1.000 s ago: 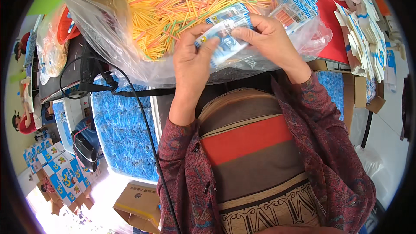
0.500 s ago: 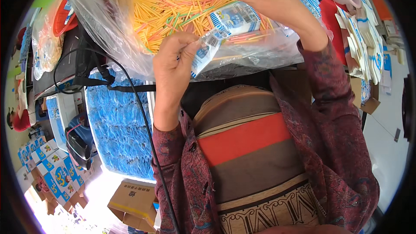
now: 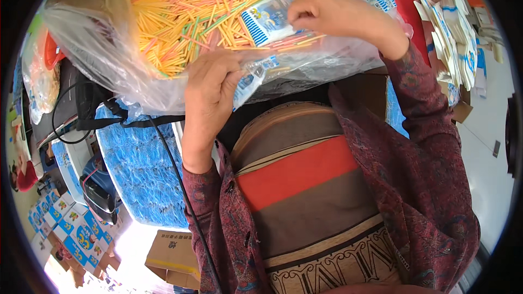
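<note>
The left grip [image 3: 210, 90] pinches the held packet [image 3: 248, 88], blue-white w/ a clear part, betw. thumb and fingers, near the front edge of the clear bag [image 3: 87, 43] — prob. so that its upper end is free. The right grip [image 3: 335, 13] is at the right part of the lying packet [image 3: 266, 20]; its fingers are curled, but I cannot tell if they pinch it or only touch. This packet lies flat on the coloured sticks [image 3: 163, 27], maybe b/c the heap supports it near both hands. The bag surrounds the sticks, prob. to contain them.

Orientation: the held packet's long axis slants — its clear end points up-right, away from the body. The lying packet's striped end faces left; its long axis goes rightward, slightly up.
</note>
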### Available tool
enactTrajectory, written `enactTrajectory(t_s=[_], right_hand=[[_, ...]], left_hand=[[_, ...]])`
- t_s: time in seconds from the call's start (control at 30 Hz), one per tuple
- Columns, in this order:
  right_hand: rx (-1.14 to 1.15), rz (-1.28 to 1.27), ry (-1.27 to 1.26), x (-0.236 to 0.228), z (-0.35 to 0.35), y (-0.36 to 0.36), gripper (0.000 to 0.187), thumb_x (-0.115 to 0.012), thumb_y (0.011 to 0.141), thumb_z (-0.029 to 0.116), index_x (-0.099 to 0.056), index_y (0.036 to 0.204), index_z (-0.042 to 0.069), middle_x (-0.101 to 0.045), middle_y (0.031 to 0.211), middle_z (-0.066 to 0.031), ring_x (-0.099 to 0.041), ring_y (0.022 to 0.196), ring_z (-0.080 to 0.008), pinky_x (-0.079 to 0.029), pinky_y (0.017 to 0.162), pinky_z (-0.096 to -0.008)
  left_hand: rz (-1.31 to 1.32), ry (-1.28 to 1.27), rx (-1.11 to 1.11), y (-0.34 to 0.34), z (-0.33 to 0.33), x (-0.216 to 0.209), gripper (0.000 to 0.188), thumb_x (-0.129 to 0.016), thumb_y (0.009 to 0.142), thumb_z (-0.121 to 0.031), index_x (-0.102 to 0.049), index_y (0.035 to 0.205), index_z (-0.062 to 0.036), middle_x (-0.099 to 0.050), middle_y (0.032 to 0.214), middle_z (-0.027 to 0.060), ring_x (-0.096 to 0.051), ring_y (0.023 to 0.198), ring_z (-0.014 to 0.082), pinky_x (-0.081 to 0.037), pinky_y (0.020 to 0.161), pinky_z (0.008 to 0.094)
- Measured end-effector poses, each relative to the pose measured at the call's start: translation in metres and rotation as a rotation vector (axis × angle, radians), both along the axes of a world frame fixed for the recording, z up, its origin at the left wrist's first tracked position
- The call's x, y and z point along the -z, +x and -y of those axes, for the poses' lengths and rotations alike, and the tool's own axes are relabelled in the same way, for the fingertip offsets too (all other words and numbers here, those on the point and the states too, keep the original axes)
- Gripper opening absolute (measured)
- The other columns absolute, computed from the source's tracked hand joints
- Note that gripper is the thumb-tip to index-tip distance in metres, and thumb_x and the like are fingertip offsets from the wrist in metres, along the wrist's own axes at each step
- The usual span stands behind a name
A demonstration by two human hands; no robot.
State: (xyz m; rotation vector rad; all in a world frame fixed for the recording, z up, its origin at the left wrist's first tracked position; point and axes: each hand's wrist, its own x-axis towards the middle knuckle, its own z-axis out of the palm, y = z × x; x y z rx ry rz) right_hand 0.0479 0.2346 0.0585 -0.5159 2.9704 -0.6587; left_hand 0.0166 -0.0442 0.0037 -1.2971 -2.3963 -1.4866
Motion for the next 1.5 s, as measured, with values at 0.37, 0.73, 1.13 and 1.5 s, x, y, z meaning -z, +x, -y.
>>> enactTrajectory(t_s=[0.37,0.73,1.13,1.5], right_hand=[[0.026,-0.147,0.119,0.026,-0.002,0.045,0.017,-0.068,0.08,0.016,-0.063,0.093,0.006,-0.06,0.089,-0.0082,-0.061,0.088,-0.0292,-0.049,0.075,-0.0392],[0.013,-0.182,-0.01,0.025,-0.002,0.051,0.015,-0.067,0.082,0.013,-0.062,0.094,0.005,-0.061,0.087,-0.0093,-0.061,0.087,-0.0297,-0.049,0.076,-0.0392],[-0.002,-0.129,-0.004,0.032,-0.008,0.042,0.019,-0.062,0.088,0.016,-0.064,0.101,0.003,-0.063,0.09,-0.0143,-0.062,0.086,-0.033,-0.049,0.074,-0.0396],[0.037,-0.096,0.16,0.023,0.013,0.043,0.018,-0.064,0.086,0.022,-0.065,0.096,0.007,-0.063,0.089,-0.0106,-0.063,0.085,-0.0321,-0.049,0.073,-0.041]], left_hand=[[-0.24,-0.208,0.074,0.016,-0.021,0.002,0.008,-0.067,0.076,-0.004,-0.061,0.08,-0.0067,-0.064,0.108,0.0088,-0.056,0.105,0.0296,-0.043,0.088,0.0408],[-0.304,-0.218,-0.005,0.024,-0.015,-0.004,0.01,-0.069,0.075,-0.007,-0.061,0.08,-0.0073,-0.06,0.12,0.012,-0.054,0.101,0.0305,-0.04,0.089,0.0427],[-0.301,-0.18,0.119,0.024,-0.009,-0.003,0.012,-0.067,0.074,-0.005,-0.059,0.082,-0.0104,-0.059,0.086,0.0044,-0.06,0.085,0.0239,-0.041,0.091,0.0415],[-0.302,-0.174,0.19,0.036,-0.004,-0.006,0.016,-0.066,0.071,-0.002,-0.058,0.082,-0.0108,-0.059,0.088,0.0041,-0.062,0.091,0.0213,-0.037,0.104,0.0445]])
